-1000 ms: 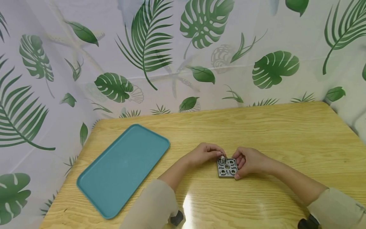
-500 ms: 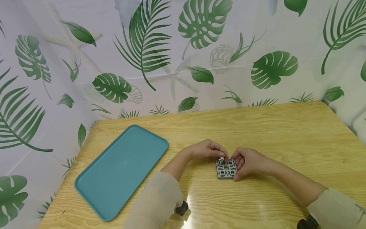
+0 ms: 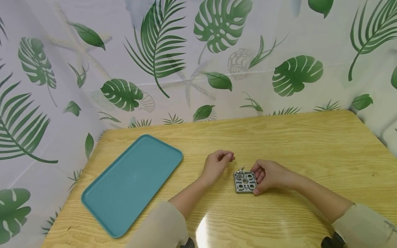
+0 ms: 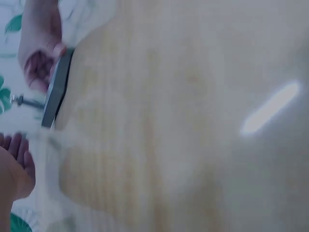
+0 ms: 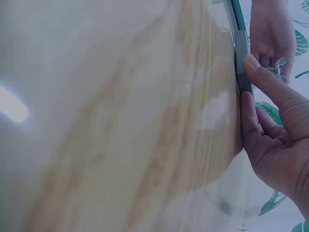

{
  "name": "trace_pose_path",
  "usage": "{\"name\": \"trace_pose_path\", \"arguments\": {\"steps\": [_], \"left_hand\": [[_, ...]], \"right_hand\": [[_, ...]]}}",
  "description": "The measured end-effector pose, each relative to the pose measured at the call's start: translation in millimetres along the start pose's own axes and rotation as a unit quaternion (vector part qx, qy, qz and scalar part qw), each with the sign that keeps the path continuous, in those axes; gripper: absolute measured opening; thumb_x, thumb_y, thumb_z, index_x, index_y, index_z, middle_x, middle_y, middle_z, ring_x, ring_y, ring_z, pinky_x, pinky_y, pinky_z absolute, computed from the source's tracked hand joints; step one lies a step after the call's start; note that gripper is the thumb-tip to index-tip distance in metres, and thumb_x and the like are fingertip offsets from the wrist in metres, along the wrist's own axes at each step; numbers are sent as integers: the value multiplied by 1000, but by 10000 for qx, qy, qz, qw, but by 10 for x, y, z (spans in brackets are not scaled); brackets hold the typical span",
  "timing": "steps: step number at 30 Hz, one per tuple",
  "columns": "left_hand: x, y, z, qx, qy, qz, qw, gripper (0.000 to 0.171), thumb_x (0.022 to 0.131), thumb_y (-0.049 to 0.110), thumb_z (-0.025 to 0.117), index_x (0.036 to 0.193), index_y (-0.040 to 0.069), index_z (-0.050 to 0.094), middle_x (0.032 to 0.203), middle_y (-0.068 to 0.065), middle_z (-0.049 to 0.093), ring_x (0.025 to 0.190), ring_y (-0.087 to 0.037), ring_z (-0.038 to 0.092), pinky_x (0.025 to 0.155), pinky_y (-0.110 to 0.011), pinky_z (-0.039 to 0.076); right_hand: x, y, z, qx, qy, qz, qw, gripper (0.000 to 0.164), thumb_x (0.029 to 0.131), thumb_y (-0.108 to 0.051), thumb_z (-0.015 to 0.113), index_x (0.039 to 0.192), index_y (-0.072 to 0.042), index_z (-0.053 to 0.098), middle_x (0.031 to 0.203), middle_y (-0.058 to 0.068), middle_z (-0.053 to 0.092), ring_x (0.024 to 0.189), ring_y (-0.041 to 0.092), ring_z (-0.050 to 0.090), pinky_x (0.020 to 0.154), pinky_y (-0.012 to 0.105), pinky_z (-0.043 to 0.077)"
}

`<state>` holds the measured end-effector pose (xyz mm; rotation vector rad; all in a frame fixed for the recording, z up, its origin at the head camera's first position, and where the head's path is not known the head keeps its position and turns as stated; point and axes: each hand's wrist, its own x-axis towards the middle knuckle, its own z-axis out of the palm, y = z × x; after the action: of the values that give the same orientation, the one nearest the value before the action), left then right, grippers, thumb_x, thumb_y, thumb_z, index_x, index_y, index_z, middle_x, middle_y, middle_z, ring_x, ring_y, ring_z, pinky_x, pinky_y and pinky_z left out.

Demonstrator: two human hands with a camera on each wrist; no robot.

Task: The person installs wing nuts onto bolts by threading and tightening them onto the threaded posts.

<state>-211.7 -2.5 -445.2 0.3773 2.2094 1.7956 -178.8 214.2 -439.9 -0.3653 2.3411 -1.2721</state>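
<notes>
A square grey metal plate (image 3: pixel 245 187) with several round holes lies on the wooden table. From its far left hole stands a bolt with a wing nut (image 3: pixel 240 172), whose wings show in the right wrist view as the wing nut (image 5: pixel 280 67). My right hand (image 3: pixel 271 175) grips the plate's right edge, thumb at the near corner and fingers at the far one. The same thumb and fingers hold the plate (image 5: pixel 242 60) by its edge in the right wrist view. Beyond the plate's left side, my left hand (image 3: pixel 215 163) is apart from it, fingers loosely bent around nothing.
A teal rectangular tray (image 3: pixel 131 186) sits on the left part of the wooden table (image 3: pixel 279 220). Behind the table hangs a white cloth (image 3: pixel 186 93) printed with green leaves.
My left hand has let go of the wing nut and drawn back to the left. The wing nut's wings now stand in a different direction. The right hand keeps its grip on the plate.
</notes>
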Motion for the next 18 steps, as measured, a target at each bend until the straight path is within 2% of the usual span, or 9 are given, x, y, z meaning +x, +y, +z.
{"name": "trace_pose_path", "arguments": {"steps": [4, 8, 12, 15, 18], "left_hand": [[-300, 31, 93, 56, 481, 21, 9988, 31, 94, 28, 59, 113, 4, 64, 105, -5, 67, 96, -16, 61, 82, -26, 51], [-486, -1, 241, 11, 975, 263, 9949, 35, 88, 26, 68, 115, 5, 63, 112, -3, 63, 104, -15, 57, 91, -29, 47], [-565, -52, 381, -128, 1476, 378, 9882, 35, 82, 20, 74, 111, 3, 64, 110, -3, 64, 105, -17, 57, 93, -30, 45], [-577, -71, 441, -237, 1622, 375, 9858, 32, 81, 18, 75, 108, 4, 66, 106, 0, 65, 102, -18, 58, 91, -28, 46], [-562, -94, 474, -264, 1736, 554, 9829, 25, 82, 16, 74, 103, 5, 68, 102, -1, 66, 99, -19, 60, 89, -29, 48]], "right_hand": [[1, 0, 8, 0, 13, -5, 10000, 62, 59, -10, 89, 106, 7, 53, 86, 9, 57, 76, 17, 56, 66, 23, 51], [4, 0, 1, -115, 65, 5, 9999, 62, 59, -11, 89, 106, 7, 53, 86, 9, 57, 76, 17, 55, 66, 23, 50], [6, 3, 2, -135, 52, -28, 9999, 62, 59, -11, 89, 106, 8, 53, 87, 9, 57, 77, 17, 56, 66, 22, 51], [2, 4, 2, -96, 35, -42, 9999, 62, 60, -10, 89, 107, 8, 53, 87, 9, 57, 77, 18, 56, 66, 22, 51], [-3, 4, 5, -66, 39, -11, 10000, 62, 60, -10, 88, 108, 8, 53, 88, 9, 57, 77, 17, 56, 66, 22, 51]]}}
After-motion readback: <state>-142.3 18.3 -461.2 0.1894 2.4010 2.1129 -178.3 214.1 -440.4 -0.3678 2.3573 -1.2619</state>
